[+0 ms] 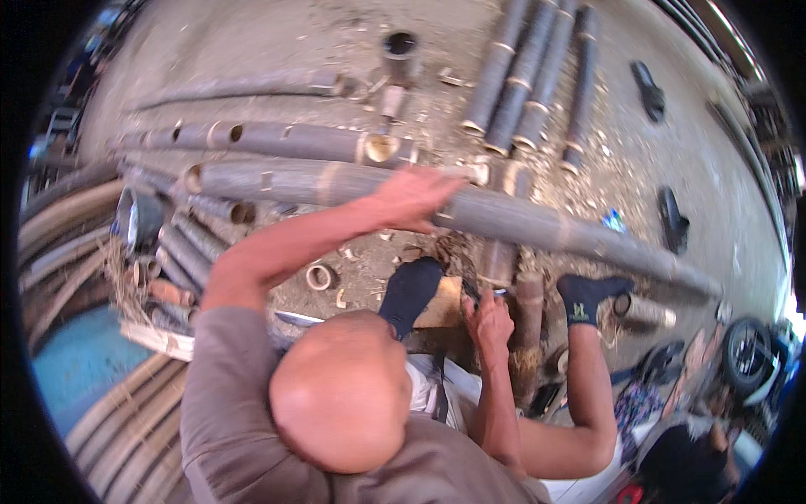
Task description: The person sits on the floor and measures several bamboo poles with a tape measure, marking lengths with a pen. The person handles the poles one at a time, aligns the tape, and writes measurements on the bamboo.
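A long dark bamboo pole [520, 220] with a pale node ring lies slantwise across the floor in front of me. My left hand [416, 199] is closed over its upper side, near the middle. Lower down, beside my foot in a dark sock [410, 290], my right hand [489, 319] is closed around a dark, slim thing with a shiny bit; its kind does not show clearly. Under the pole runs a shorter bamboo piece [501, 260], with another brown bamboo section [529, 294] beside the right hand. A wooden block [441, 304] lies between the foot and that hand.
Beyond lie a bamboo pole with cut holes [269, 140] and several dark poles [520, 76]. At left are a grey bucket [140, 217] and stacked bamboo [126, 420]. A bamboo ring [319, 277], wood chips and sandals [672, 220] lie about. Another person [688, 458] is at lower right.
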Demonstrator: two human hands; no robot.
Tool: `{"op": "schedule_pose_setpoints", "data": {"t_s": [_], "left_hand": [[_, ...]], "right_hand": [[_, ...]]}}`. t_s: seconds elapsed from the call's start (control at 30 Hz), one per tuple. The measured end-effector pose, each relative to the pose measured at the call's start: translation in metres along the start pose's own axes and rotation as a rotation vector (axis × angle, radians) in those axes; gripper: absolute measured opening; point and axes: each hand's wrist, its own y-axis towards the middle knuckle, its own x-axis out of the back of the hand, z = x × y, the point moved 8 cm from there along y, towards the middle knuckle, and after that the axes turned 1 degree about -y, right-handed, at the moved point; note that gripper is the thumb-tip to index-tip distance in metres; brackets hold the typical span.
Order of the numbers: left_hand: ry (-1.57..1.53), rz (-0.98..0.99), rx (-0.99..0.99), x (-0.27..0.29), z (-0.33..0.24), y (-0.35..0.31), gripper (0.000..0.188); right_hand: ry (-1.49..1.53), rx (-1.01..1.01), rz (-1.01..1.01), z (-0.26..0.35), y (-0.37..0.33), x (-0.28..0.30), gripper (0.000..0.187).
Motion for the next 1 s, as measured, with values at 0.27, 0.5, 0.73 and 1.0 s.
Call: {"op": "schedule_pose_setpoints", "data": {"t_s": [0.27, 0.5, 0.73, 1.0], "left_hand": [[0.176, 0.067, 0.287, 0.030, 0.145, -0.179, 0.108], [0.293, 0.082, 0.481, 0.027, 0.233, -0.272, 0.105], [0.326, -0.036, 0.530, 0.019, 0.204, -0.237, 0.113], [0.002, -0.220, 0.060, -0.008, -0.006, -0.041, 0.103]], "right_hand": [[-0.005, 0.064, -0.113, 0.011, 0.009, -0.006, 0.046], [0.078, -0.013, -0.316, -0.002, 0.030, 0.042, 0.040], [-0.042, -0.097, -0.196, -0.001, 0.058, 0.034, 0.055], [-0.192, -0.120, -0.253, 0.007, 0.066, 0.015, 0.075]]}}
